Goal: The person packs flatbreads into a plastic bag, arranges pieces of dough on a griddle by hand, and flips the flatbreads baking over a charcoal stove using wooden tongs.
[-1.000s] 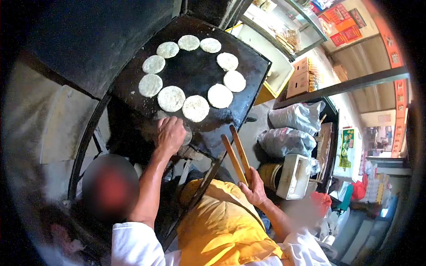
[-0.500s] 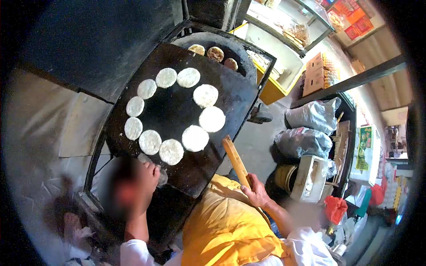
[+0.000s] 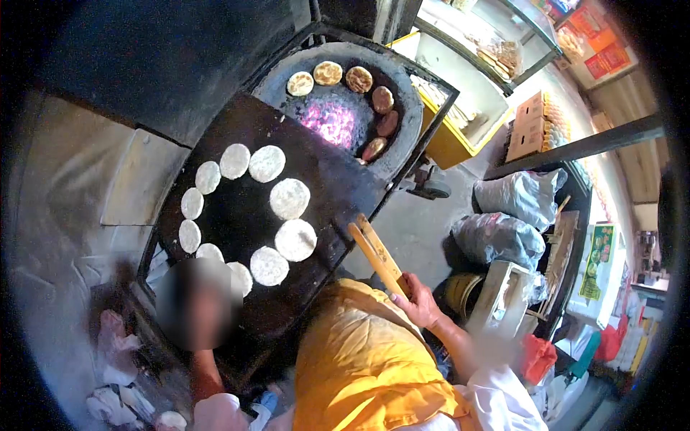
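Right hand: right of lower centre; grip (image 3: 417,302) clamped on wooden tongs (image 3: 379,255), fingers wrapped round the near end.
Wooden tongs: two bars side by side, slanting up-left from the hand; tips close together over the right edge of the griddle plate (image 3: 330,188). Contact with it: cannot tell.
Left hand (image 3: 203,309): lower left, at the near-left edge of the plate; blurred out. State of its grip, and anything in it: cannot tell.
Griddle plate: dark, flat, tilted in view, left of centre.
Pale flat cakes (image 3: 295,240): ten visible on the plate, in a ring, centre-left of frame; bare dark metal in the middle. Lowest two partly behind the blur.
Oven pit (image 3: 411,136): round, grey-rimmed, upper centre, partly under the plate's upper edge.
Coals (image 3: 328,122): glowing pink-violet inside the pit.
Browned cakes (image 3: 359,79): six clear, in an arc along the pit's inner wall, top to right.
Yellow crate (image 3: 444,147): upper right, just beside the pit; pale sticks inside.
Grey bags (image 3: 497,238): two, bulging, right of centre.
Apron (image 3: 359,370): yellow, bottom centre.
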`<state>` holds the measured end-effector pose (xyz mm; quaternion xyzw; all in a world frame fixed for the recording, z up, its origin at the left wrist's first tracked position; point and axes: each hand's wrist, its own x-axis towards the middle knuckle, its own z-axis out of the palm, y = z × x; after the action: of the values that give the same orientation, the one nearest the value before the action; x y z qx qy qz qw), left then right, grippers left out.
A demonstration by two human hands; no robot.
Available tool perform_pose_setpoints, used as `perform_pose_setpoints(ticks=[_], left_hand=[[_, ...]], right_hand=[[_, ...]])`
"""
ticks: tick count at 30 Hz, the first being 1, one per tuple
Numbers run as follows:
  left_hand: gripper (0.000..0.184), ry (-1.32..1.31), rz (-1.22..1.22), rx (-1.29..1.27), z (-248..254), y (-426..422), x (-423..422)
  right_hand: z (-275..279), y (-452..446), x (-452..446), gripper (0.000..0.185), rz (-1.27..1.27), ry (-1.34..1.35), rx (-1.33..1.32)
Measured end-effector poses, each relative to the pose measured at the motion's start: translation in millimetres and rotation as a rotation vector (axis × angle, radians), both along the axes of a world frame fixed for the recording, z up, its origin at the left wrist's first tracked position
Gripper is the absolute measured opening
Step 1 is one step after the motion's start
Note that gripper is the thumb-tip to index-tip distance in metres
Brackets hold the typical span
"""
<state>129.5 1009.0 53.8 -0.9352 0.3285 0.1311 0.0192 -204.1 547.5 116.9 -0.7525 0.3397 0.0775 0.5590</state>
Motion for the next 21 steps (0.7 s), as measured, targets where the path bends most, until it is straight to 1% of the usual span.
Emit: perform_pose_setpoints(ticks=[2,4,5,6,8,9,10,13,16,18,19,20,21], left_hand=[[0.027,0.011,0.041,0.011,-2.6,18.6,-2.2],[0.028,0.207,0.319,-0.087,-7.9,36.8,0.2],[0.030,0.242,0.390,-0.050,-15.2,51.5,3.2],[0.030,0.245,0.395,-0.049,-22.5,66.9,1.6],[0.015,-0.094,0.235,-0.129,-28.6,85.3,-4.8],[0.019,0.040,0.325,-0.094,41.0,29.0,-13.9],[0.019,0.023,0.360,-0.089,43.1,28.8,-14.0],[0.020,-0.066,0.485,-0.154,14.5,71.7,-12.9],[0.021,-0.167,0.629,-0.253,-8.1,96.7,-7.6],[0.022,-0.228,0.715,-0.326,-25.0,104.9,-3.5],[0.022,-0.240,0.736,-0.348,-32.2,107.1,-2.7],[0.022,-0.253,0.750,-0.356,-28.4,95.1,-4.2],[0.024,-0.303,0.619,-0.303,-18.3,86.3,-6.9]], right_hand=[[-2.8,-5.8,-1.6,0.067,0.003,-0.005,0.021],[-0.7,-11.4,3.0,0.068,0.007,-0.009,0.038],[5.4,-13.7,6.8,0.068,0.023,0.010,0.036],[9.0,-15.1,9.6,0.069,0.039,0.030,0.033],[9.3,-15.7,12.5,0.069,0.064,0.036,0.028],[8.6,-14.8,13.3,0.069,0.084,0.038,0.019],[6.6,-13.9,13.2,0.069,0.087,0.044,0.021],[6.3,-12.6,19.7,0.066,0.103,0.026,0.039],[12.0,-15.3,32.2,0.067,0.133,0.038,0.020],[8.4,-18.2,38.6,0.071,0.153,0.020,0.010],[15.8,-19.5,45.3,0.071,0.158,0.024,0.004],[28.6,-21.5,55.6,0.076,0.164,0.046,0.003],[36.7,-24.4,63.0,0.081,0.171,0.069,0.003]])
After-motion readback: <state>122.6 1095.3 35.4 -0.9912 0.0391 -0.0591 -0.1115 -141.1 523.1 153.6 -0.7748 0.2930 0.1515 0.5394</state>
